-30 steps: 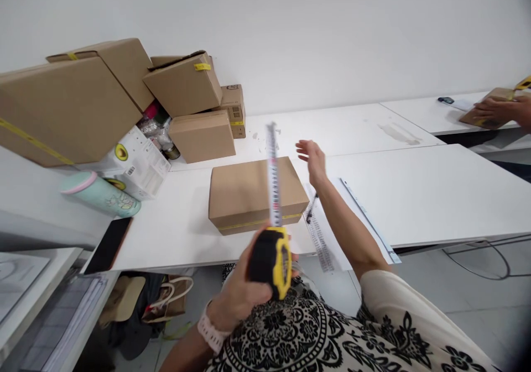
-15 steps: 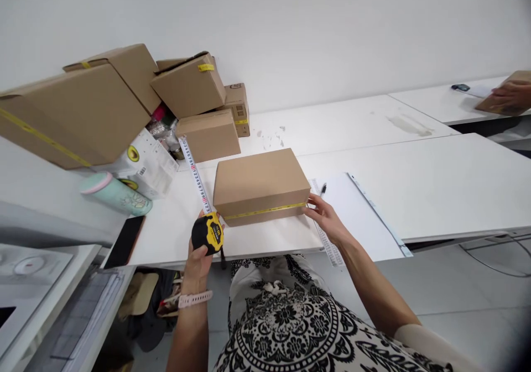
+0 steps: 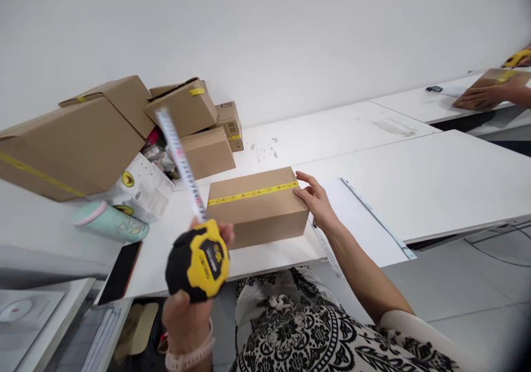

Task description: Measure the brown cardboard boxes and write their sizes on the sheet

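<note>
My left hand [image 3: 188, 317] grips the tape [image 3: 199, 261], whose unsupported blade [image 3: 182, 164] could buckle; my right hand [image 3: 318, 203], parted, touches the box's [image 3: 257, 214] right end.

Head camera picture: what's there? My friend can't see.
A person's left hand holds a yellow tape measure, blade out; the right hand touches a taped cardboard box on a white table. More boxes are piled at left.

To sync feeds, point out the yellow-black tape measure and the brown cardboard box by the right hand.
Yellow-black tape measure [image 3: 201, 261], head view: case front.
Brown cardboard box [image 3: 258, 205], head view: top face.
</note>
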### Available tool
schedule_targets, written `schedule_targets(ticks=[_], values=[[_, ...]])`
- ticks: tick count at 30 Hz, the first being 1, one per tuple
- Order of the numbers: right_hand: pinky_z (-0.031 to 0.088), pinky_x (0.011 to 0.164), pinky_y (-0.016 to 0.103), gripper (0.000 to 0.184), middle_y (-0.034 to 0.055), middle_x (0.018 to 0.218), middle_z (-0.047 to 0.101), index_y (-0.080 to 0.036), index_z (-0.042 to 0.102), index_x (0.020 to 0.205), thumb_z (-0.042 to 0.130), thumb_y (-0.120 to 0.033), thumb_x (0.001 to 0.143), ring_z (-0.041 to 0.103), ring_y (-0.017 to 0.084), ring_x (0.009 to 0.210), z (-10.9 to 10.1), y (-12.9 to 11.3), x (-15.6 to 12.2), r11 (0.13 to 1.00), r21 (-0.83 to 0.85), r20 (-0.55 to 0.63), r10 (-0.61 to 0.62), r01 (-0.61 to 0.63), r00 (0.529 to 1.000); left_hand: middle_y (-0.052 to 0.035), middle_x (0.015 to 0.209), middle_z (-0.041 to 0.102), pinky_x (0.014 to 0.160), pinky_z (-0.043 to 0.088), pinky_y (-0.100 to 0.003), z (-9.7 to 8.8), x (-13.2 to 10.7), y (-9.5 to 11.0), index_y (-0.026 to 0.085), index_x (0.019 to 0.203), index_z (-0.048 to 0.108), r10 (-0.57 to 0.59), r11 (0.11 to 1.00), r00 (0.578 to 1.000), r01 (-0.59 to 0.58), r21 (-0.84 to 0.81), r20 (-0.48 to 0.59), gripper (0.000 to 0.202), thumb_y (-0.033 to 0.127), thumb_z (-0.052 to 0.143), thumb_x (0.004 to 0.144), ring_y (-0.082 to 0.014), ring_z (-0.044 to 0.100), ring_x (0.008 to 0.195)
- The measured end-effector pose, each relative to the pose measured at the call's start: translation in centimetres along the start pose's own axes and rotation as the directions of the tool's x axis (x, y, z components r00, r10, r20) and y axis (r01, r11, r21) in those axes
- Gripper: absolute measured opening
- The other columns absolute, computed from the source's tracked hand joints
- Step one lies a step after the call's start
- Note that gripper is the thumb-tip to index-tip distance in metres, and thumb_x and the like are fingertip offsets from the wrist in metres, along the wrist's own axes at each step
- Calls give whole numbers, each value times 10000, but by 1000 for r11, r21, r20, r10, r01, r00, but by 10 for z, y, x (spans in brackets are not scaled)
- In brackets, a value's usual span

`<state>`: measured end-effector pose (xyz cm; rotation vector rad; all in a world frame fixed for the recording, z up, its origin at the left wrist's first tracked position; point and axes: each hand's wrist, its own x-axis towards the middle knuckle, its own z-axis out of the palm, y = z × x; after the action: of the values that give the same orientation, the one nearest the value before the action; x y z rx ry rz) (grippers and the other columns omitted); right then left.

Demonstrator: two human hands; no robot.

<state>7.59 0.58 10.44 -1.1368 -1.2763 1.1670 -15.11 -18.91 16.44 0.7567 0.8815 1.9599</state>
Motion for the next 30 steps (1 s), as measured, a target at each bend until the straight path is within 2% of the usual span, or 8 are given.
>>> schedule_targets(ticks=[2,4,8,10,15,19,23,30], values=[[516,942,444,526,70,1449,579,-313,628,1342,645,-466,840,595,246,1057,2,0,6,999,-12,-14,-45,45,999,-92,1399,661,1173,391,-623,6,-25,-8,333,1384,635,-227,972,970,231,-37,89,792,546,861,655,-443,451,1439],[469,1046,465,487,67,1467,576,-312,628,1339,592,-497,890,564,261,1206,2,-1,15,994,-8,-29,-107,107,994,-113,1434,633,1176,377,-630,13,-43,-17,322,1461,573,-414,900,889,433,-60,198,793,572,795,742,-441,460,1433],[375,1164,488,498,75,1492,572,-295,626,1348,509,-567,948,492,270,1374,-1,-4,40,971,-45,5,-236,236,972,-150,1451,607,1183,346,-650,30,-54,-31,267,1517,513,-591,764,742,641,-77,316,835,544,772,773,-448,493,1399],[356,1182,498,497,76,1474,593,-292,648,1329,499,-579,951,472,276,1399,0,-5,55,953,-99,56,-283,287,958,-154,1425,624,1191,339,-638,37,-52,-34,245,1483,556,-622,735,716,673,-80,316,782,514,777,782,-436,532,1364],[393,1150,499,421,59,1378,675,-280,740,1196,566,-533,907,508,283,1357,12,-10,82,930,-147,172,-312,337,934,-147,1377,661,1209,335,-599,43,-55,-37,198,1309,704,-646,717,709,691,-94,283,544,480,749,847,-397,625,1263],[535,908,415,366,86,1053,785,-201,799,981,633,-503,855,679,266,1032,27,-15,95,980,-81,259,-153,179,954,-133,1367,663,1197,364,-582,48,-63,-37,218,1267,732,-641,723,712,685,-84,286,510,469,784,827,-394,623,1266],[513,660,318,294,56,750,753,-171,776,760,777,-464,727,654,193,703,34,-16,103,1000,-14,275,-19,24,961,-115,1353,644,1164,395,-598,54,-68,-33,296,1398,638,-679,692,667,721,-37,306,664,444,833,780,-396,607,1273],[447,565,269,253,36,676,712,-156,756,728,824,-393,670,596,138,613,36,-17,107,1000,17,347,19,-27,938,-107,1350,594,1078,457,-627,52,-72,-40,394,1510,472,-729,634,580,773,39,364,927,425,904,691,-385,605,1234]])
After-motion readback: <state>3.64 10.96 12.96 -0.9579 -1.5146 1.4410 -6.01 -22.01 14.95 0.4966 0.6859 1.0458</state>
